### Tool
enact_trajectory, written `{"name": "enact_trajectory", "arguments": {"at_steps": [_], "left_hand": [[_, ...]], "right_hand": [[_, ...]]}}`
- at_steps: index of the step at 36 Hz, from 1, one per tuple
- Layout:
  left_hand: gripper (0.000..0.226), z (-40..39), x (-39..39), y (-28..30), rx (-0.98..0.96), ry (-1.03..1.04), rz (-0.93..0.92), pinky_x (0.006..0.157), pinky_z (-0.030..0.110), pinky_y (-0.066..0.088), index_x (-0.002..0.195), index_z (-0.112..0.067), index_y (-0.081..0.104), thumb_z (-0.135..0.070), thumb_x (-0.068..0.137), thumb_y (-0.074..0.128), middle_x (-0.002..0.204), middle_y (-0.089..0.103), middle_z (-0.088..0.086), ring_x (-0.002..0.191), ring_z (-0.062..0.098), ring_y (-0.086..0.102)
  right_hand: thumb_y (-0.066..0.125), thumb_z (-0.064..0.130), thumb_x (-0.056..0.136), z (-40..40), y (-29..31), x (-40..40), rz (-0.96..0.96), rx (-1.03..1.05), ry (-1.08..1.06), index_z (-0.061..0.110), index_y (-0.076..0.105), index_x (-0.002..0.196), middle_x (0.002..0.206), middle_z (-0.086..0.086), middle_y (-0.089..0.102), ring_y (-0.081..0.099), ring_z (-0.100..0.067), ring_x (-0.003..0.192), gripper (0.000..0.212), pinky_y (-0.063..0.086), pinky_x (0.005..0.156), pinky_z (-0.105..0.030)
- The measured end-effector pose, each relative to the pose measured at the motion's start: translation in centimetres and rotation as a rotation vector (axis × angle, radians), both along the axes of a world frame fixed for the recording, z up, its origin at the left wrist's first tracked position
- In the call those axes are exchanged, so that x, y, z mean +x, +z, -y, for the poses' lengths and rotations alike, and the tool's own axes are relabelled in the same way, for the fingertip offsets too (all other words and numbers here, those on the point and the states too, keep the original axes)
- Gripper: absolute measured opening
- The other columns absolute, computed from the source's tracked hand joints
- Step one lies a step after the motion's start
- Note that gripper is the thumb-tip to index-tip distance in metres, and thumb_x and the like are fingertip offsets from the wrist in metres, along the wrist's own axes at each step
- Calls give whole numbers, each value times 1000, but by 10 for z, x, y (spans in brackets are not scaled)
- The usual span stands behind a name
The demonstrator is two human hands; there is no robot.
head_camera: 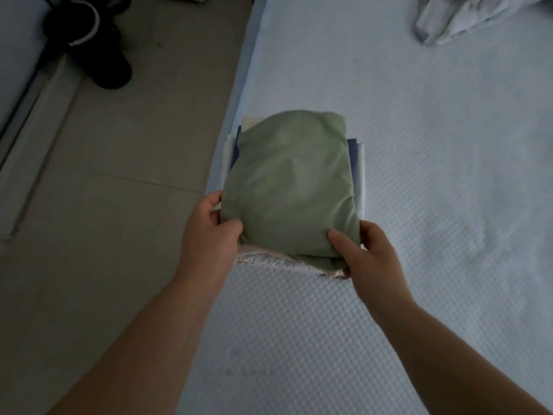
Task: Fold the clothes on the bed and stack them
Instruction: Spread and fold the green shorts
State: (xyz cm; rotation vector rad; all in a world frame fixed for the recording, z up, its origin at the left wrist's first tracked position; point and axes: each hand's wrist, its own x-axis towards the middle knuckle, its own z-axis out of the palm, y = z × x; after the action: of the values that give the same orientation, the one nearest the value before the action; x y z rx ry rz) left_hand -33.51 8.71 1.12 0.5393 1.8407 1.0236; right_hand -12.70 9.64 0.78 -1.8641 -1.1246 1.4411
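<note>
A folded green garment lies on top of a stack of folded clothes near the left edge of the bed. Blue and white layers show at the stack's sides, and a white patterned piece sticks out at its near end. My left hand grips the green garment's near left corner, thumb on top. The near right corner is pinched by my right hand, thumb on top and fingers underneath.
A crumpled light grey garment lies unfolded at the far right of the bed. Tiled floor runs along the bed's left side, with dark shoes or slippers at the far left.
</note>
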Motion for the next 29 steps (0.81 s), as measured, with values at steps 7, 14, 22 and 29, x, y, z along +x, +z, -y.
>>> {"name": "enact_trajectory", "arguments": {"at_steps": [7,14,22,29], "left_hand": [[54,0,3,9,-40,-40,-325,86,26,41,127,-18,50,-13,73,54,115,56,-6,103,9,53],[50,-46,36,21,403,-670,-819,112,45,26,135,-17,49,-34,89,46,144,42,12,136,27,34],[74,-71,26,-48,85,-1011,-989,114,50,-3,148,-38,9,-67,82,26,159,-6,-4,145,18,-8],[75,-73,9,-29,254,-471,-514,110,23,18,145,-22,33,-35,79,66,152,29,2,138,14,26]], "right_hand": [[59,59,75,3,5,-1,218,-106,76,23,49,124,118,9,51,55,-13,105,62,49,88,-38],[36,61,86,-7,7,-18,531,446,437,24,24,147,152,4,22,14,-7,138,72,14,111,-31],[21,66,86,-6,-34,-23,568,341,620,31,8,149,158,6,3,-7,-7,144,73,-5,115,-28],[48,47,90,-12,-21,-14,214,309,351,26,33,144,149,14,28,20,3,135,59,20,114,-29]]}}
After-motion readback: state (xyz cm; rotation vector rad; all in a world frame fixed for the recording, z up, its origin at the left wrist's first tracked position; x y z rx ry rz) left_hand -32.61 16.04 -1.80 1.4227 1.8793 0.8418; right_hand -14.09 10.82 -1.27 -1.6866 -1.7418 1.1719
